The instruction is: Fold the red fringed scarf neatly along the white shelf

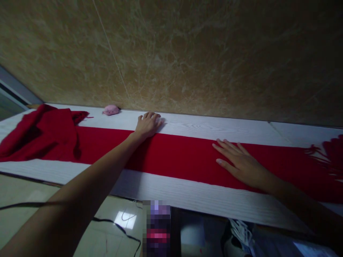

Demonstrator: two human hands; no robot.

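Note:
A long red scarf (177, 155) lies spread along a white wood-grain table (193, 194). Its left part is bunched in a loose heap (50, 132), and fringe shows at its right end. My left hand (148, 124) rests at the scarf's far edge, fingers spread on the white surface and holding nothing. My right hand (238, 160) lies flat on the scarf further right, its fingers apart. Between the two hands the cloth looks smooth.
A small pink object (111, 110) sits at the back by the marbled wall (171, 57). More red fabric (333, 151) lies at the far right. A black cable (118, 223) hangs over the tiled floor below the front edge.

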